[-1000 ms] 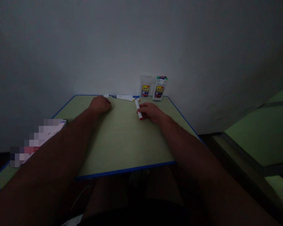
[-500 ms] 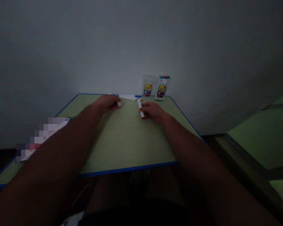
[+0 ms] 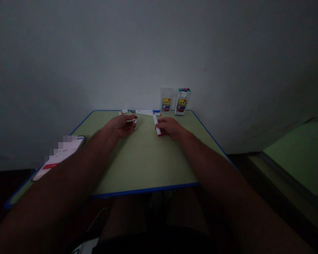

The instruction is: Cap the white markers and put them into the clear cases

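Observation:
My right hand (image 3: 169,127) pinches a white marker (image 3: 156,124) with a red end nearest me. The marker's far, narrower grey tip is uncovered and points toward the wall. To its left, my left hand (image 3: 122,126) is closed on a small white marker cap (image 3: 134,120), its round opening facing the marker. A gap separates cap and marker. Beyond my hands, several white markers (image 3: 144,112) and a loose white cap (image 3: 124,111) lie along the table's far edge; some of their tips look blue or grey.
A green table (image 3: 148,162) with blue edging stands against a pale wall. At the back right are a clear plastic case (image 3: 166,100) and a second case (image 3: 182,102) full of markers with coloured ends. A tablet-like device with a lit screen (image 3: 62,155) lies on the left.
The view has shifted slightly. My left hand has turned so the cap's opening shows more clearly. The marker in my right hand is held much as before.

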{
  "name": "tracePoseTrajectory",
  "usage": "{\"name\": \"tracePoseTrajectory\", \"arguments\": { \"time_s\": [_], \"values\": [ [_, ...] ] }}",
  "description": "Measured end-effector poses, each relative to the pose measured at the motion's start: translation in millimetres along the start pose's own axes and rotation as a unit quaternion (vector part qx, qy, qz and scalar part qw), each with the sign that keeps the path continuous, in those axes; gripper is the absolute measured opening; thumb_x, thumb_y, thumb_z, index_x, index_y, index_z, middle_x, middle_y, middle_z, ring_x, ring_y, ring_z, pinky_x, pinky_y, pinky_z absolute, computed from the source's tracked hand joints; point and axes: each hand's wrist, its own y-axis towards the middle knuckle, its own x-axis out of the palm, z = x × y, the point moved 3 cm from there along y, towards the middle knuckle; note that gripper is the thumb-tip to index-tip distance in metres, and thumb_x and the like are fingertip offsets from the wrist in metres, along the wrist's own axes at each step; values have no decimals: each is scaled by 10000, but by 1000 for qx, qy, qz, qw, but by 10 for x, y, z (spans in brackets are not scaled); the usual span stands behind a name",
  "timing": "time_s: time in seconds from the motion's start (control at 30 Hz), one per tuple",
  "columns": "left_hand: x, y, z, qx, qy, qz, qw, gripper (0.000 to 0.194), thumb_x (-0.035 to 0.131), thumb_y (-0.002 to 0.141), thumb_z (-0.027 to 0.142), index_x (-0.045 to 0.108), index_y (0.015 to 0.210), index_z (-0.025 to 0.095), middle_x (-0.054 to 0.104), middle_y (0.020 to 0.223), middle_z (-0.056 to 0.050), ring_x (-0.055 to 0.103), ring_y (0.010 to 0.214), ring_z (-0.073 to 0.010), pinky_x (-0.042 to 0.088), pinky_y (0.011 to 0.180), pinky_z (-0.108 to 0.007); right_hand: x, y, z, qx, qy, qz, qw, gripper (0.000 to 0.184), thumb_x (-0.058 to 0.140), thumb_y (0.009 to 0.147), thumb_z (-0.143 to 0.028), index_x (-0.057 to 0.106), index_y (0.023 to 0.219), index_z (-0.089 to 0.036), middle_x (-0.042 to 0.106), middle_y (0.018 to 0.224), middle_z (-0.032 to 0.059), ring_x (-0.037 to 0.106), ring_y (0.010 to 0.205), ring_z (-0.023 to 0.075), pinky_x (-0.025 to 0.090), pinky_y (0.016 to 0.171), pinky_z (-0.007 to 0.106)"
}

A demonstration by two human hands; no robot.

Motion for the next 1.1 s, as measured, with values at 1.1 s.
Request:
{"name": "tracePoseTrajectory", "arguments": {
  "time_s": [1.1],
  "values": [
    [156,-156,-167,-7,-77,37,996,176,539,856,-18,676,936,62,678,775,-138,725,652,-193,613,550,-202,-10,-71,-4,17,8,27,999,163,650,788,-33,607,885,-156,665,690,1,599,515,109,505,468,218]
  ]
}}
